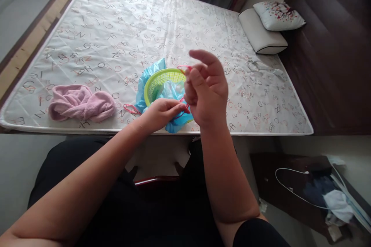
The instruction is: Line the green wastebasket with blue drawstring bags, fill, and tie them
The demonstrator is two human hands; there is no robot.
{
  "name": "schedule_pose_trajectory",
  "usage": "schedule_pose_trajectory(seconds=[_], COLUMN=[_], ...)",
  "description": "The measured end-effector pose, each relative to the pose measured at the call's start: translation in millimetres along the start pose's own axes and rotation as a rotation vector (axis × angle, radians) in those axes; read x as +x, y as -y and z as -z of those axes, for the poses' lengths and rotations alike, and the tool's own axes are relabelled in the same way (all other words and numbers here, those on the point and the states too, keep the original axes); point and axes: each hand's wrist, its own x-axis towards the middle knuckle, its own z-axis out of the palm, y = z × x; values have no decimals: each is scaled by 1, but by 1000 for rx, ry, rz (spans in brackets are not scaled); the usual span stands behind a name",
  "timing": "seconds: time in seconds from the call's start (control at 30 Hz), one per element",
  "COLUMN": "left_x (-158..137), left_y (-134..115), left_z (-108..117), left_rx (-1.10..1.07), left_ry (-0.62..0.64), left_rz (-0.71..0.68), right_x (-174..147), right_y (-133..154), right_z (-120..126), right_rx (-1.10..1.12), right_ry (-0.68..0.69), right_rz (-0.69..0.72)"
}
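Note:
My left hand [160,114] pinches a pink cord [187,109] in front of a green plastic basket [149,88]. Higher up, my right hand [207,92] has thumb and fingers closed on the same pink strand, as far as I can tell, with its index finger raised and bent. A small loop shows by the right fingertips. Thin blue plastic [171,89] lies in the basket and spills over its front. More blue plastic sheeting [141,88] bunches at the basket's left side. Part of the basket is hidden behind my hands.
The basket stands near the front edge of a letter-patterned mattress [139,19]. A twisted pink towel [81,102] lies to the left, with a pink cord piece [131,109] beside the plastic. Two pillows [279,15] rest far right. A dark table [269,177] holds a white cable.

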Motion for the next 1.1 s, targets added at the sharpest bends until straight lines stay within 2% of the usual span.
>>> schedule_pose_trajectory(seconds=[0.07,0.13,0.23,0.33,0.47,0.57,0.63,0.77,0.83,0.97,1.1], left_x=[2,4,4,2,0,0,1,3,3,5,7], left_y=[3,6,6,2,-1,0,0,-2,-2,0,3], left_z=[0,1,4,6,4,2,2,8,11,13,15], left_rx=[85,162,180,48,-21,-50,-138,-383,-458,-510,-515], left_ry=[68,80,11,-36,104,195,156,23,-20,-82,-72], left_rz=[68,94,35,-35,-11,35,38,51,71,66,58], right_x=[2,2,1,0,-3,-4,-4,3,6,8,11], right_y=[-3,-6,-10,-9,-5,-5,-9,-21,-26,-27,-28], right_z=[4,6,6,3,-5,-10,-9,3,13,32,39], right_rx=[9,-16,-29,-55,-70,88,112,-111,-153,-248,-364], right_ry=[-60,-75,-61,-32,-29,-41,-3,4,45,214,392], right_rz=[37,61,66,37,21,165,212,98,53,15,54])
